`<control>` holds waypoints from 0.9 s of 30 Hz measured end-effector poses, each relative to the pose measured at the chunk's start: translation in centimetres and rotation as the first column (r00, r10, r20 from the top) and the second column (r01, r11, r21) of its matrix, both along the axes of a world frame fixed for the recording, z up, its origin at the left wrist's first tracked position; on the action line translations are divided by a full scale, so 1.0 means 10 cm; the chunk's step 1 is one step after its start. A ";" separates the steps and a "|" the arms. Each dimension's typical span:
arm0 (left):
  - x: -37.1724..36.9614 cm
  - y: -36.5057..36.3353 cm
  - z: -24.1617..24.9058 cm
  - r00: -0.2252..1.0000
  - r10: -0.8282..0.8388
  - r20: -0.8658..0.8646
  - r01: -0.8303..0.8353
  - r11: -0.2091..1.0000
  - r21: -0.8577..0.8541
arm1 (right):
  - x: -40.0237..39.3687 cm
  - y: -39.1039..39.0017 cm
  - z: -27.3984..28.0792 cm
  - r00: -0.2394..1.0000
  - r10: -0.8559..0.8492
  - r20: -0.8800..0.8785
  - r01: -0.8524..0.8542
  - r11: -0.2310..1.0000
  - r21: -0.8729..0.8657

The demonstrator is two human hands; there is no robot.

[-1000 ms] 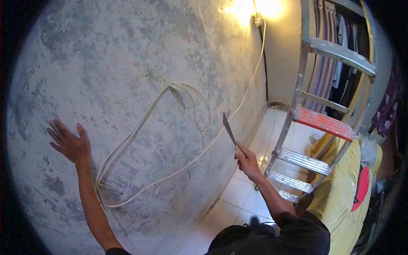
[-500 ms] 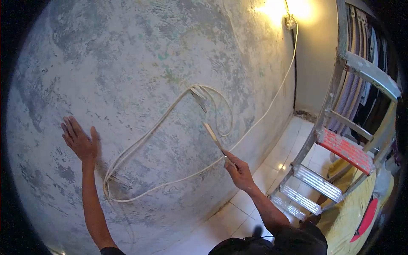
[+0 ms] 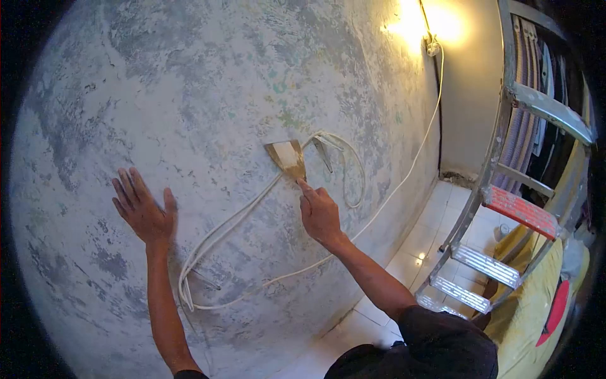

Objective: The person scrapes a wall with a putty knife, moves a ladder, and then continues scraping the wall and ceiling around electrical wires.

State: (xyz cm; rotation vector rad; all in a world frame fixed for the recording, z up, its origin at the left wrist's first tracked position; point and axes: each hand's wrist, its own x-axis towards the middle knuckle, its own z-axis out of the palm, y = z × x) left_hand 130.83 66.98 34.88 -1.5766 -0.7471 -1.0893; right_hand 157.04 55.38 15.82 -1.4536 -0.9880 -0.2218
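Note:
My left hand (image 3: 146,208) lies flat against the patchy grey and white wall (image 3: 208,126), its fingers spread and nothing in it. The fingers of my right hand (image 3: 319,211) are wrapped round the handle of a broad putty knife (image 3: 287,156). Its wide blade points up and left, at the wall beside a looped white cable (image 3: 233,218). The cable hangs on the wall over a bracket (image 3: 323,153), just right of the blade. A second bracket (image 3: 206,280) sticks out near the lower left bend of the cable.
A paint-spotted stepladder (image 3: 486,264) with a red top step stands at the right, on white floor tiles (image 3: 404,268). Behind it hang clothes (image 3: 522,114). A yellow cloth (image 3: 530,309) lies at the lower right. A bright lamp (image 3: 431,25) glows at the top, by the wall corner.
My right hand has moved up and left, and the putty knife has turned so its blade face shows by the cable. My left hand still rests on the wall; the whole view has shifted slightly.

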 end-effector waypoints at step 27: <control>-0.03 0.06 0.00 0.997 -0.075 -0.025 0.076 0.996 0.045 | -0.06 0.18 0.17 0.997 -0.052 -0.050 0.056 0.994 0.098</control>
